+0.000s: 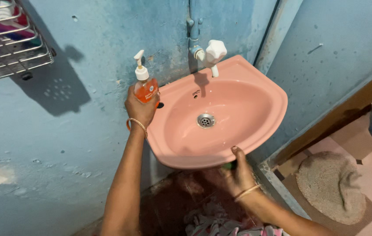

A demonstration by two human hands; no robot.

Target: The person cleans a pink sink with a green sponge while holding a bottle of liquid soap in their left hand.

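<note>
My right hand (239, 172) is lowest and closest to me, down at the front rim of the sink (256, 94). Its fingers are curled shut around something small and dark green (229, 165) pressed against the underside of the rim; most of that thing is hidden, so I cannot tell what it is. A thin bangle (247, 191) sits on that wrist.

My left hand (140, 107) is up at the back left corner of the sink, fingers wrapped tight around a soap bottle (145, 89). The bottle is upright, filled with orange liquid, with a white pump on top whose nozzle points up and to the right. It is at the sink's rim, just beside the wall. Another bangle (137, 123) circles this wrist.

The sink is pink and oval, with a metal drain (206, 120) in the middle of the bowl. A white tap (213, 54) juts out of the blue wall (63, 144) above the back rim. A wire rack (8, 41) hangs on the wall at upper left, well apart from the bottle. On the floor to the right lies a round mat (330, 185).
</note>
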